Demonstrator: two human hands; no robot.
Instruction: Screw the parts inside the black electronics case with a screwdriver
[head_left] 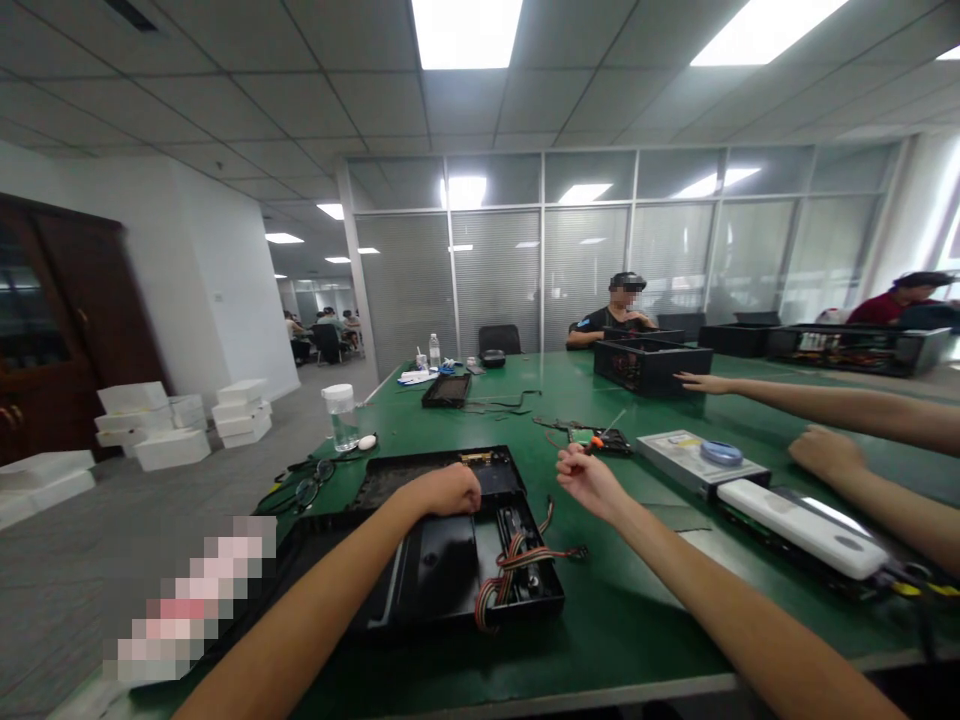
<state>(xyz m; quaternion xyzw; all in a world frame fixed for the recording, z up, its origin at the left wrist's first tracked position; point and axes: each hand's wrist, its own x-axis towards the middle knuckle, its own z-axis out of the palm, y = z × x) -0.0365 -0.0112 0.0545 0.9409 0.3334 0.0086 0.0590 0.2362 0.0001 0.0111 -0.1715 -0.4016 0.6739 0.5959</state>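
Fingers [466, 497] of left hand [448, 490] on black chassis [450, 565], green table [637, 620], glass-walled office [585, 270].

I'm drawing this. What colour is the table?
The table is green, clearest in the head view.

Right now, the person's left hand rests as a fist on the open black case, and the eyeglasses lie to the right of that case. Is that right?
Not quite. The head view shows the eyeglasses lying to the left of the open black case, near the edge of the green table. The rest holds: the left hand rests as a fist on that case.
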